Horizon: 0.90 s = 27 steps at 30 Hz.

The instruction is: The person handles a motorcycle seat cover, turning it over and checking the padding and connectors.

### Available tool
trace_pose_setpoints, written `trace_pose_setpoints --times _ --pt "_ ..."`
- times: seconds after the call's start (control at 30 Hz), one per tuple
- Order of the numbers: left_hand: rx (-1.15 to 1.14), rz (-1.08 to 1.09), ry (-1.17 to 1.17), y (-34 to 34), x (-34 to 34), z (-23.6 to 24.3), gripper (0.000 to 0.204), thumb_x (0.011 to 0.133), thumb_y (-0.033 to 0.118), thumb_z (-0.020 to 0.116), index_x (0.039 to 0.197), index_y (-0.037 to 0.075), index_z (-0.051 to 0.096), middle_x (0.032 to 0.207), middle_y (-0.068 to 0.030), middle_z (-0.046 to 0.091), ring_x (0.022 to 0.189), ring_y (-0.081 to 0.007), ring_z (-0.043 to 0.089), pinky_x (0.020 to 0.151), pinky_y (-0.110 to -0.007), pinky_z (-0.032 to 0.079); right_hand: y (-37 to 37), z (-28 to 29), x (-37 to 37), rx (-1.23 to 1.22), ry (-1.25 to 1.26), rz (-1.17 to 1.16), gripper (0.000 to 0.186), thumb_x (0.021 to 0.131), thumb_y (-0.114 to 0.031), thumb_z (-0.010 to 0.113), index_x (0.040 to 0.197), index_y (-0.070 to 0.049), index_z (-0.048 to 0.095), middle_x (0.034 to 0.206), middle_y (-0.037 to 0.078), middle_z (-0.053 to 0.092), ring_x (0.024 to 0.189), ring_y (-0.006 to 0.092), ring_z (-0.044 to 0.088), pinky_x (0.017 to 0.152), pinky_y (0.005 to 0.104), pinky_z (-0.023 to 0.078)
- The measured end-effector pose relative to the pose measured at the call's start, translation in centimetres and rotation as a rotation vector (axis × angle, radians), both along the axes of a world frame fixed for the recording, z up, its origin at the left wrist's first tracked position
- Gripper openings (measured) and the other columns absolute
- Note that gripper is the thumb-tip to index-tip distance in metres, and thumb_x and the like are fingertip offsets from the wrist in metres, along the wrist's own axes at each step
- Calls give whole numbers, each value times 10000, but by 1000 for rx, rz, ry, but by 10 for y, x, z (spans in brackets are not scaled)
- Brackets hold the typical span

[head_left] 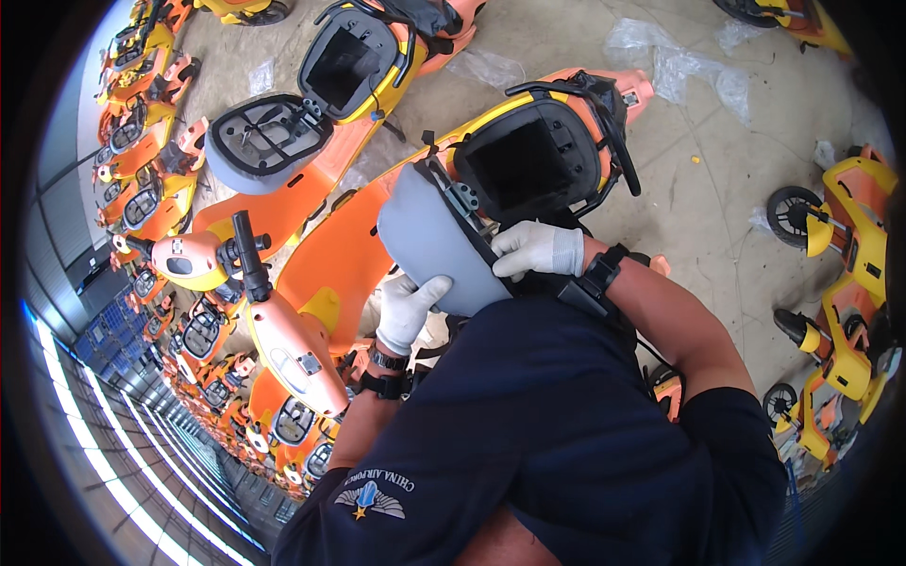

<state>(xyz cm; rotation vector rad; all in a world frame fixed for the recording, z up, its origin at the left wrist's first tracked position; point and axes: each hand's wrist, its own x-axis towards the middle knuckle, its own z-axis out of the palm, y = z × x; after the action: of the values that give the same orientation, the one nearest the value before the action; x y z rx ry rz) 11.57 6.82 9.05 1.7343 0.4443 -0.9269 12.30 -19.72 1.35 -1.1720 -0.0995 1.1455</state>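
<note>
A grey scooter seat [429, 241] is tipped up on its metal hinge [462, 200] in front of me, its smooth top toward the left. My left hand [404, 313], in a white glove, grips the seat's near left edge with the thumb against the grey cover. On the seat's underside rim, close to the hinge, the curled fingers of my white-gloved right hand [540, 249] are pressed together; what they pinch is hidden. Beyond the hinge lies the open black storage box [519, 165] of this orange and yellow scooter [330, 250].
Another scooter's raised seat [269, 141] and storage box [349, 64] stand at the far left. Handlebars [250, 255] rise left of my left hand. Rows of scooters [142, 179] fill the left; more scooters [849, 264] stand right. Clear plastic wrap [694, 80] litters the floor.
</note>
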Motion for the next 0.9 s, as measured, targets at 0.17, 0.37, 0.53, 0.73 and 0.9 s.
trace_pose_setpoints --times 0.17,0.37,0.53,0.73,0.9 --pt "-142 106 -67 -6 0 -6 161 842 68 718 969 -31 710 847 -49 699 720 -111 630 678 -242 506 10 -9 -8 46 39 -158 203 884 -223 606 831 -29 636 713 3 557 672 103 572 654 275 499" --pt "-360 329 -42 2 -13 -35 159 803 -27 653 949 -30 715 867 -47 705 761 -128 645 728 -256 512 11 -5 -18 20 194 -278 187 908 -214 584 848 -44 634 752 -6 570 670 103 560 654 288 502" --pt "-218 124 -74 -6 -1 -17 135 820 6 653 933 -36 713 813 -35 696 716 -112 638 657 -253 504 -5 0 -23 -70 23 -104 213 880 -181 598 724 -46 548 685 -11 517 621 89 484 598 275 441" --pt "-238 -114 -329 -2 -10 -38 146 854 98 693 933 -18 731 760 -27 699 614 -65 597 574 -225 486 -4 9 -23 -185 -42 -2 228 840 -168 605 682 -45 497 634 -3 474 590 87 429 554 279 379" --pt "-390 98 -75 -21 -3 -35 170 848 128 722 862 -41 724 686 -37 678 610 -74 613 557 -232 478 -22 -15 -38 -284 60 -194 213 888 -210 591 768 -34 577 725 7 545 682 89 528 654 271 477"
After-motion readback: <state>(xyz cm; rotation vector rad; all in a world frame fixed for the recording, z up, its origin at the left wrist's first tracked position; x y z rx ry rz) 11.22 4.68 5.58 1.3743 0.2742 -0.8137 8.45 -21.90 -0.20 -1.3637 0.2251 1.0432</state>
